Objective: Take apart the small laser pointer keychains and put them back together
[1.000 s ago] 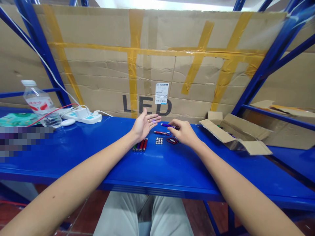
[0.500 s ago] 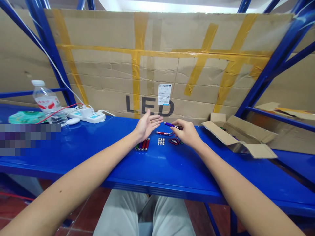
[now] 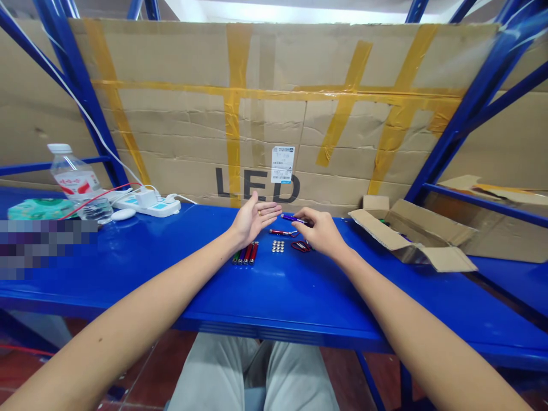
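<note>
My left hand (image 3: 253, 220) is open, fingers stretched to the right and palm turned toward my other hand. Between the thumb and fingers of my right hand (image 3: 322, 229) is a slim purple metal penlight-like tube (image 3: 289, 217), its silver end pointing left toward my left fingertips. Just below it on the table lies a red tube (image 3: 279, 232) of the same kind. A red clip (image 3: 301, 246) rests under my right hand. Several small silver button cells (image 3: 278, 246) sit in neat rows. Left of them, several green, purple and red tubes (image 3: 250, 254) lie side by side, partly hidden by my left hand.
An opened cardboard box (image 3: 411, 240) stands on the blue table (image 3: 274, 297) at right. At left are a water bottle (image 3: 81, 185), a green packet (image 3: 40, 209) and a white power strip (image 3: 154, 205) with cables. A large cardboard sheet (image 3: 180, 131) closes off the back.
The view has shifted slightly. Both hands keep nearly the same pose, with the purple tube still in my right fingers.
</note>
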Demonstrator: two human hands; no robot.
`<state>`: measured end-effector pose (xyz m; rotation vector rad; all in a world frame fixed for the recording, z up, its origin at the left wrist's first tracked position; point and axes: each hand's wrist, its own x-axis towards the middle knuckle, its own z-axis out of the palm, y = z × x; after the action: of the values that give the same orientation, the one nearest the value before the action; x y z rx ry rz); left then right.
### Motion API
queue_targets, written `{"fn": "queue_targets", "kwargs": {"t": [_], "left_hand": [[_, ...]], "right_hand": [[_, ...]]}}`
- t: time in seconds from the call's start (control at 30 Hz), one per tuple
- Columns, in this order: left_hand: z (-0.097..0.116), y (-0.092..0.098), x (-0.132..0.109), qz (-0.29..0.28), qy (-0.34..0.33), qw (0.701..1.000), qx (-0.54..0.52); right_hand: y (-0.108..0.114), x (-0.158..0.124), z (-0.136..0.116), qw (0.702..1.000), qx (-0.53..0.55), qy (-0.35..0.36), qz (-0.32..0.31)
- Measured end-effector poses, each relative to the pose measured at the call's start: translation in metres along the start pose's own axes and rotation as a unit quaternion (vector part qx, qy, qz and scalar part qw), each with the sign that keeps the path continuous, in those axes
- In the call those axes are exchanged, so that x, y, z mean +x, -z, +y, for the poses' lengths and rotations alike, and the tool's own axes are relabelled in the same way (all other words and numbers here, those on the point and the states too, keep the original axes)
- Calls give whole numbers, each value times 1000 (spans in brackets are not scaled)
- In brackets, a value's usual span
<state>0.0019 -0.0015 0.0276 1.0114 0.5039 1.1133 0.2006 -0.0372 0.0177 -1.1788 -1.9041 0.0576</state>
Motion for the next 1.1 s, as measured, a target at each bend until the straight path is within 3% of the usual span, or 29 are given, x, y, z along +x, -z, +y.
{"fn": "queue_targets", "kwargs": {"t": [1.1], "left_hand": [[0, -4, -2, 4, 14, 1000, 16]], "right_hand": [[1, 1, -3, 1000, -8, -25, -12]]}}
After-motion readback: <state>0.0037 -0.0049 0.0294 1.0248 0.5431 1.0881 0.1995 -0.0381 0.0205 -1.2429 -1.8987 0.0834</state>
